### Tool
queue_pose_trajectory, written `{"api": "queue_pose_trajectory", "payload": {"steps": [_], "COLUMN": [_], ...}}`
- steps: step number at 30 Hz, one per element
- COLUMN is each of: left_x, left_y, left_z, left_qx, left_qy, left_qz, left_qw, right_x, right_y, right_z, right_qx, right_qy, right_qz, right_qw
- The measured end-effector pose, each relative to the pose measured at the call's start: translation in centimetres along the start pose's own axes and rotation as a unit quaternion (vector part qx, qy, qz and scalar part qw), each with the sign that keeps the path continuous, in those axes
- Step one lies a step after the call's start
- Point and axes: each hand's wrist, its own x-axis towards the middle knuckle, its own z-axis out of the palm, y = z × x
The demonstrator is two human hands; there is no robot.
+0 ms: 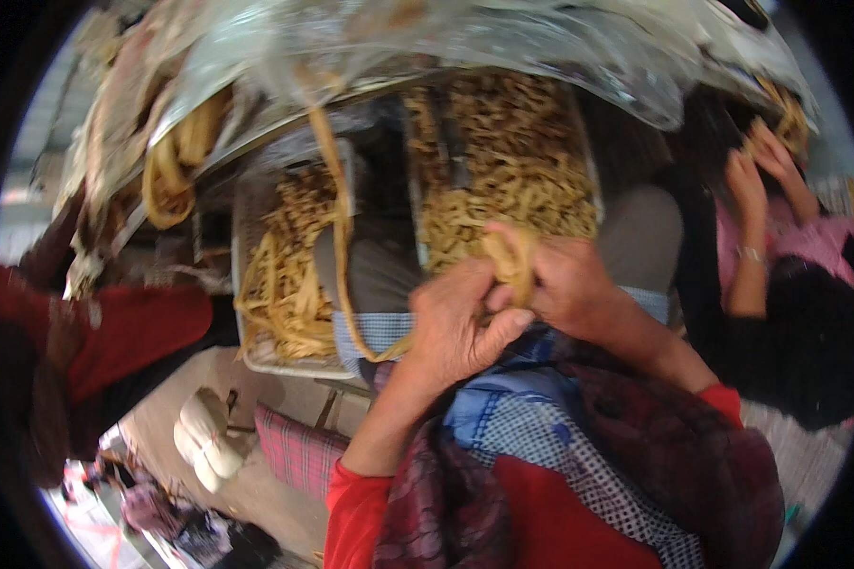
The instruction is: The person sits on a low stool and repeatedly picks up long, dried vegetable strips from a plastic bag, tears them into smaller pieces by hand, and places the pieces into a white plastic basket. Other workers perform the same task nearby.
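Observation:
Both my hands meet above my lap, around a bent, looped piece of yellow-brown pliable strip (510,262). My right hand (573,281) grips it from the right side. My left hand (455,320) has its fingers on the other side, with the thumb stretched out below; motion blur hides the exact grip. A long strip (339,213) of the same material hangs from the table edge and passes behind my left wrist. Whether it joins the looped piece is hidden. Just beyond my hands is a tray (593,153) full of short, twisted or knotted pieces (526,178).
A second tray (299,371) at left holds loose strips and small pieces. Plastic sheeting (462,43) covers the table ahead, with a strip bundle (171,185) hanging from it. Another person's hands (754,160) are at right; a person in red (135,331) sits at left.

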Motion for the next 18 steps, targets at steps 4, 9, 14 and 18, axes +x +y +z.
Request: {"api": "queue_pose_trajectory", "payload": {"steps": [4, 9, 14, 18], "left_x": [0.7, 0.3, -4.0, -2.2], "left_y": [-1.0, -1.3, -2.9, -3.3], "left_z": [0.9, 2.7, 1.0, -0.4], "left_qx": [0.205, -0.317, -0.185, -0.203], "left_qy": [0.002, 0.107, 0.013, -0.134], "left_qz": [0.008, -0.458, -0.31, -0.308], "left_qw": [0.979, 0.824, 0.932, 0.92], "right_x": [-0.3, -0.4, 0.7, 0.9], "right_y": [0.5, 0.4, 2.0, 1.4], "right_z": [1.1, 2.0, -2.1, -2.5], "right_qx": [-0.055, 0.176, 0.598, 0.684], "right_qy": [0.023, 0.122, 0.205, 0.159], "right_qz": [0.048, 0.078, 0.294, 0.2], "right_qw": [0.997, 0.974, 0.717, 0.683]}}
